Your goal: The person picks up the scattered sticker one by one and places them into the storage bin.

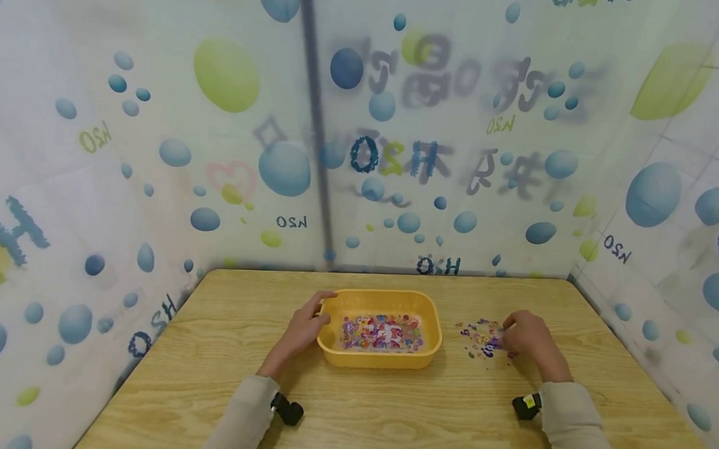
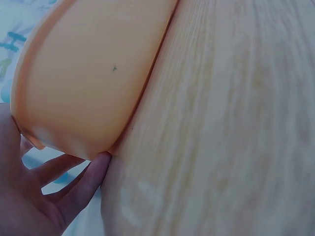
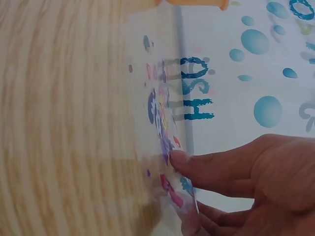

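Observation:
My left hand (image 1: pixel 304 324) holds the left end of a yellow plastic basin (image 1: pixel 377 360), the thumb over its rim. In the left wrist view, fingers (image 2: pixel 93 179) of that hand touch the outer wall near the bottom edge. Inside the basin lie colourful small figures (image 1: pixel 385 334), with a white rabbit-like shape among them; whether they are loose or on a sheet I cannot tell. Right of the basin, my right hand (image 1: pixel 530 339) pinches the edge of a clear plastic sheet (image 3: pixel 160 118) with colourful figures on it, thumb on top and fingers beneath.
The basin and sheet are on a wood-grain table (image 1: pixel 387 413). Behind it and at both sides hang pale curtains (image 1: pixel 359 238) patterned with blue and green drops. Small black wrist cameras (image 1: pixel 527 407) sit on both sleeves.

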A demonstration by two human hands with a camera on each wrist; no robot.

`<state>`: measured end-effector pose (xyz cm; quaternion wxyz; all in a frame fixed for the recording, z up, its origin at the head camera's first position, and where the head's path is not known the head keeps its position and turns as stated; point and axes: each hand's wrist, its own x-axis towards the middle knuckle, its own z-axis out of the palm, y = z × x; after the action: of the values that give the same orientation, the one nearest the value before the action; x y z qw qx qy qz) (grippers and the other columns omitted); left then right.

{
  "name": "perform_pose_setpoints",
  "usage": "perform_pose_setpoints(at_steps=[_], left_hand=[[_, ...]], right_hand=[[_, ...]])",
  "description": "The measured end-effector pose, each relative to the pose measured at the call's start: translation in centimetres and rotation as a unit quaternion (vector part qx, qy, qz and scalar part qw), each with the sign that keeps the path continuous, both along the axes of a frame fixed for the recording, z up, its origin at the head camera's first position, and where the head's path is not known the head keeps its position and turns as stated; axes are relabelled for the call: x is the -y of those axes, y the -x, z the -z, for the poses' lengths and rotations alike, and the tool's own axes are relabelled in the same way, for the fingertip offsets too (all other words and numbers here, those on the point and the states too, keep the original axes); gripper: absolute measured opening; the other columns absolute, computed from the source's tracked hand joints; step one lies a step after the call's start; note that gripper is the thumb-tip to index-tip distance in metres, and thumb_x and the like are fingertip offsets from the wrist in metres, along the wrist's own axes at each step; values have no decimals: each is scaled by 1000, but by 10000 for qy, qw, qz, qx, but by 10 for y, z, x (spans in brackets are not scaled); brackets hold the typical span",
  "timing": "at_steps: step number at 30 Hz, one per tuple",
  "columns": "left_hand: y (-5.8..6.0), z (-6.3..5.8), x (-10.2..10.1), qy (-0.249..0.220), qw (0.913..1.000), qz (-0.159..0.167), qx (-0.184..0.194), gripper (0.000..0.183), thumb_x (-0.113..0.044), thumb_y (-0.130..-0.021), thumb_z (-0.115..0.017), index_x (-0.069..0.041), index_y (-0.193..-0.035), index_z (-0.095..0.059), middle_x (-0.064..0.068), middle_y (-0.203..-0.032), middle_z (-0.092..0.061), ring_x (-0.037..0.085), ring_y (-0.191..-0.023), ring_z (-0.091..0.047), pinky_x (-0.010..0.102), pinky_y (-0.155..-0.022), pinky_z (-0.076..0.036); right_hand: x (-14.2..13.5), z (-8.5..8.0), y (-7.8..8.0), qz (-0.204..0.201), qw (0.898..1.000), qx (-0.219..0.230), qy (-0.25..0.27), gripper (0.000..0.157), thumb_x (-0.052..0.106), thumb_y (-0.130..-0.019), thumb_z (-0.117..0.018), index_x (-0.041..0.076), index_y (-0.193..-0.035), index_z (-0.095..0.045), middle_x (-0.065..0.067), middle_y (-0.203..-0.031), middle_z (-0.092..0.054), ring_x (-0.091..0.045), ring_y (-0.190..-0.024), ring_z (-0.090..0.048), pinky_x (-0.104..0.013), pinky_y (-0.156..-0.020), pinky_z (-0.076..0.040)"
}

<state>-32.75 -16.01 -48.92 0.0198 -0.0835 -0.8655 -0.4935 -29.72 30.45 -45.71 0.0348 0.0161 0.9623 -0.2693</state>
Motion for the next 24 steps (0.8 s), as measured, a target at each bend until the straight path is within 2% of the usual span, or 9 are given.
perform_pose_setpoints(at_steps=[2, 7, 14, 19, 24], left_hand=[[0, 0, 0, 6, 10000, -17, 9, 50, -12, -94, -53, -24, -143, -57, 21, -135, -66, 26, -105, -67, 35, -80, -56], [0, 0, 0, 7, 10000, -43, 48, 50, -13, -95, -54, -27, -143, -57, 20, -134, -67, 26, -105, -67, 35, -81, -56], [0, 0, 0, -21, 10000, 5, 17, 50, -12, -96, -53, -27, -143, -57, 20, -136, -66, 25, -105, -67, 34, -80, -56], [1, 1, 0, -40, 10000, 21, 0, 50, -11, -96, -53, -26, -144, -57, 20, -139, -65, 25, -107, -67, 34, -80, -56], [0, 1, 0, -41, 10000, 30, -2, 50, -12, -96, -53, -26, -144, -56, 21, -139, -65, 26, -107, -68, 35, -81, -56]], right_hand=[[-2, 2, 1, -94, 9999, -27, 134, 41, 3, -85, -65, -16, -121, -64, -38, -116, -64, -24, -71, -67, -39, -68, -55], [-6, 3, 1, -192, 9989, -159, 398, 35, 2, -86, -67, -12, -118, -66, -36, -115, -65, -29, -82, -68, -38, -66, -55], [-8, 3, 2, -86, 9965, -43, 829, 25, 1, -86, -67, -9, -109, -67, -28, -104, -70, -23, -77, -66, -34, -64, -54], [-8, 3, 4, -115, 9964, -58, 839, 24, 1, -88, -68, -10, -110, -70, -28, -109, -70, -24, -83, -64, -34, -68, -54], [-7, 1, 3, -91, 9963, -34, 849, 26, 1, -91, -66, -12, -114, -71, -29, -110, -70, -22, -81, -62, -33, -68, -54]])
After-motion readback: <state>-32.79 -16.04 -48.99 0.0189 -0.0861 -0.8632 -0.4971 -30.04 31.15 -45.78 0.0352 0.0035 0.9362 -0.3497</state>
